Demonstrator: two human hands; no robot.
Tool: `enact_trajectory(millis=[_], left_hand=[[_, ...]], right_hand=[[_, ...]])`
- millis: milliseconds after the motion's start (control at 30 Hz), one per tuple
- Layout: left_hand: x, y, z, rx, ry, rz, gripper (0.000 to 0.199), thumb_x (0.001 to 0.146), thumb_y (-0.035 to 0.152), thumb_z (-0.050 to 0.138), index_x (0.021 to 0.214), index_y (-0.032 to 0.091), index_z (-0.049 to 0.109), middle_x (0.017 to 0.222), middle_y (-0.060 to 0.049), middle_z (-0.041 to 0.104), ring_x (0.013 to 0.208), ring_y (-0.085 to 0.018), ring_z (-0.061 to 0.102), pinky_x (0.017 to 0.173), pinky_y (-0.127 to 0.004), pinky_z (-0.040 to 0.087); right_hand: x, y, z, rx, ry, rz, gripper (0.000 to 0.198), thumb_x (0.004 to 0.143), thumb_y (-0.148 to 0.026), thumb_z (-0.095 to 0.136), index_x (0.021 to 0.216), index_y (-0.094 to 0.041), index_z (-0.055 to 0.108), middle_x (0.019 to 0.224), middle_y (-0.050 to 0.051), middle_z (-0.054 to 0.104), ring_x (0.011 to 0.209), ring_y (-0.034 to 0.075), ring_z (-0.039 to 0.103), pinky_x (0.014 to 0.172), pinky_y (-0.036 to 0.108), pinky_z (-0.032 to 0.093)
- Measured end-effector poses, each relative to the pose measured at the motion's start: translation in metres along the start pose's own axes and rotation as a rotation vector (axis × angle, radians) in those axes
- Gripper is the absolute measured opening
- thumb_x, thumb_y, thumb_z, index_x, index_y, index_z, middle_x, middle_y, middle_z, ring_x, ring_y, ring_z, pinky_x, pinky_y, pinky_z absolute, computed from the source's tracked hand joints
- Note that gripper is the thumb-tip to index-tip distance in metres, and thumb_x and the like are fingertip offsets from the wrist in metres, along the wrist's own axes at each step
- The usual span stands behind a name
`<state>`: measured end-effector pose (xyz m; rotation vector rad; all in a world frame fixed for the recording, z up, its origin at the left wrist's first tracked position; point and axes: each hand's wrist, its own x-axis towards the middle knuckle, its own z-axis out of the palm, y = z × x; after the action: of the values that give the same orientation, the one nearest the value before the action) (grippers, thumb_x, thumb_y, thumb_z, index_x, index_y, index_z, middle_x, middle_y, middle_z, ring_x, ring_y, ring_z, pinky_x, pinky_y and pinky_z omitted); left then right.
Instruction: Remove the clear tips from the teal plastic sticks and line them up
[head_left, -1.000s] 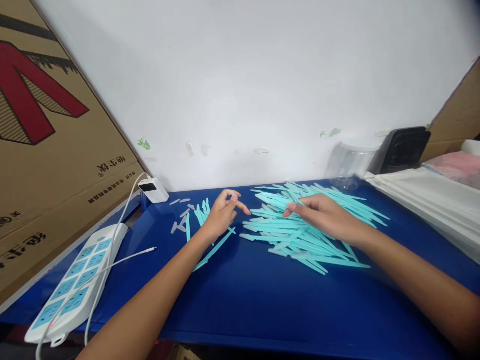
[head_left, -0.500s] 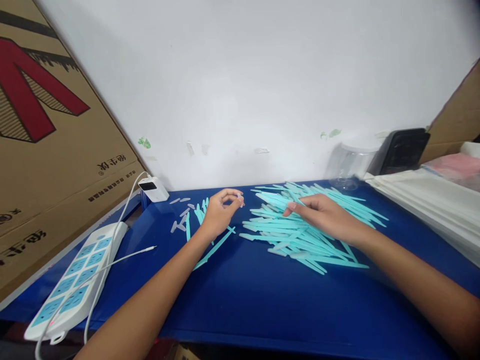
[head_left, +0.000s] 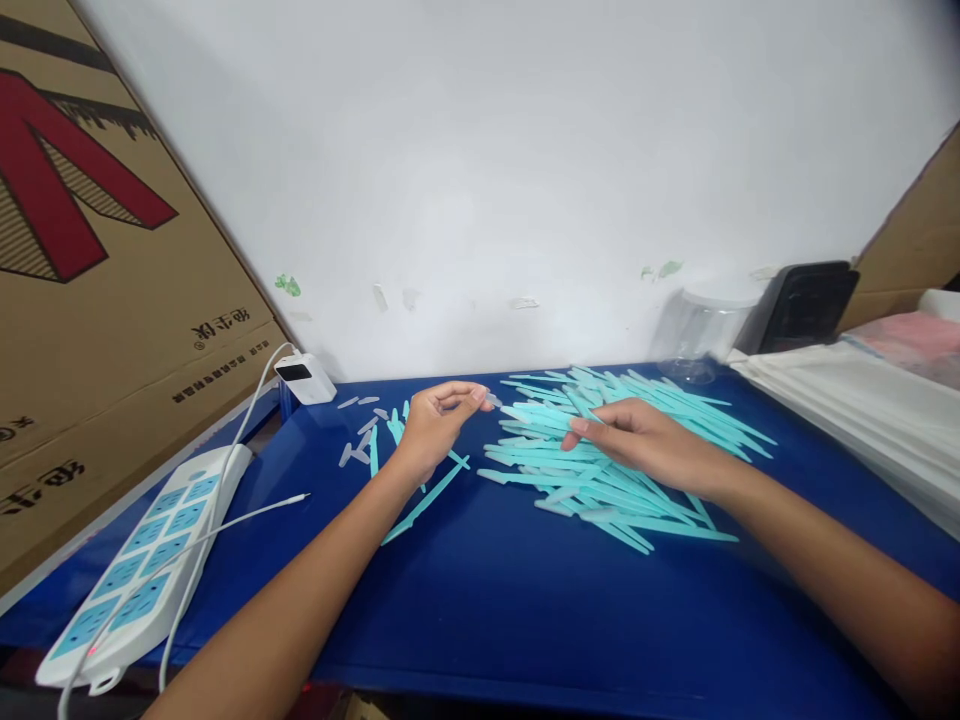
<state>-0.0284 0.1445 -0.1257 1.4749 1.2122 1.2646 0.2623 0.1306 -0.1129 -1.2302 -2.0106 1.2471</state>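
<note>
My left hand (head_left: 439,425) pinches a small clear plastic blade cap (head_left: 493,399) between thumb and fingertips. Facing it, my right hand (head_left: 643,438) is closed on a turquoise eyebrow razor (head_left: 546,416) whose tip points left toward the cap; a small gap seems to lie between them. Under and around the right hand spreads a big pile of turquoise razors (head_left: 592,485), many with pale caps on their ends. Below my left hand several more razors (head_left: 424,508) lie apart, partly hidden by the wrist. Loose clear caps (head_left: 365,441) are scattered left of them.
A white power strip (head_left: 150,570) and cable run along the left side, with a small white charger box (head_left: 306,380) behind. A lidded clear jar (head_left: 694,335), a black stand (head_left: 808,305) and white packaging (head_left: 847,390) stand at right. A white wall closes off the back.
The cap now sticks out to the right from my left fingertips, where it was mostly tucked in them before. My right hand has shifted slightly left and down with the razor.
</note>
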Motion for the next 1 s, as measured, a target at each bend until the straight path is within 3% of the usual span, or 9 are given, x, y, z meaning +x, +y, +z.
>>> enact_trajectory(millis=[167, 400, 567, 733, 867, 1000], left_hand=[[-0.003, 0.003, -0.002, -0.031, -0.058, -0.032, 0.042, 0.083, 0.048, 0.081, 0.112, 0.017, 0.079, 0.112, -0.015, 0.079, 0.051, -0.006, 0.045, 0.043, -0.023, 0.025], [-0.005, 0.005, -0.002, -0.026, -0.145, -0.041, 0.041, 0.081, 0.048, 0.082, 0.109, 0.018, 0.081, 0.101, -0.012, 0.08, 0.044, -0.001, 0.025, 0.043, -0.024, 0.016], [-0.006, 0.007, -0.002, 0.025, -0.166, -0.033, 0.036, 0.081, 0.043, 0.083, 0.106, 0.017, 0.084, 0.096, -0.01, 0.08, 0.048, -0.005, 0.042, 0.045, -0.023, 0.028], [-0.007, 0.01, -0.002, 0.057, -0.18, 0.006, 0.033, 0.082, 0.041, 0.082, 0.104, 0.016, 0.084, 0.096, -0.012, 0.081, 0.069, -0.015, 0.065, 0.055, -0.024, 0.043], [-0.007, 0.011, -0.003, 0.075, -0.196, 0.032, 0.03, 0.083, 0.04, 0.081, 0.101, 0.016, 0.084, 0.096, -0.012, 0.081, 0.074, -0.017, 0.068, 0.06, -0.025, 0.047], [-0.007, 0.011, -0.004, 0.131, -0.216, 0.073, 0.027, 0.083, 0.04, 0.081, 0.098, 0.017, 0.085, 0.092, -0.01, 0.081, 0.067, -0.015, 0.065, 0.059, -0.025, 0.046]], right_hand=[[-0.001, -0.004, 0.002, 0.206, -0.074, 0.006, 0.054, 0.096, -0.067, 0.059, 0.094, -0.017, 0.08, 0.059, -0.008, 0.023, 0.051, 0.01, 0.018, 0.052, 0.031, 0.017], [0.0, -0.003, 0.001, 0.228, -0.081, 0.015, 0.052, 0.096, -0.064, 0.061, 0.091, -0.017, 0.08, 0.059, -0.008, 0.023, 0.051, 0.01, 0.017, 0.052, 0.031, 0.018], [0.0, -0.003, 0.001, 0.17, -0.081, 0.015, 0.05, 0.096, -0.064, 0.06, 0.09, -0.018, 0.08, 0.057, -0.008, 0.024, 0.05, 0.01, 0.018, 0.051, 0.031, 0.018], [-0.001, -0.005, 0.002, 0.135, -0.077, 0.015, 0.047, 0.095, -0.061, 0.063, 0.088, -0.018, 0.08, 0.057, -0.007, 0.026, 0.049, 0.01, 0.02, 0.051, 0.031, 0.02], [-0.001, -0.005, 0.002, 0.108, -0.082, 0.005, 0.047, 0.096, -0.061, 0.061, 0.087, -0.019, 0.08, 0.055, -0.008, 0.026, 0.048, 0.01, 0.02, 0.051, 0.031, 0.023], [-0.001, -0.004, 0.001, 0.063, -0.084, 0.015, 0.05, 0.096, -0.063, 0.059, 0.088, -0.02, 0.082, 0.054, -0.007, 0.026, 0.048, 0.01, 0.02, 0.05, 0.03, 0.023]])
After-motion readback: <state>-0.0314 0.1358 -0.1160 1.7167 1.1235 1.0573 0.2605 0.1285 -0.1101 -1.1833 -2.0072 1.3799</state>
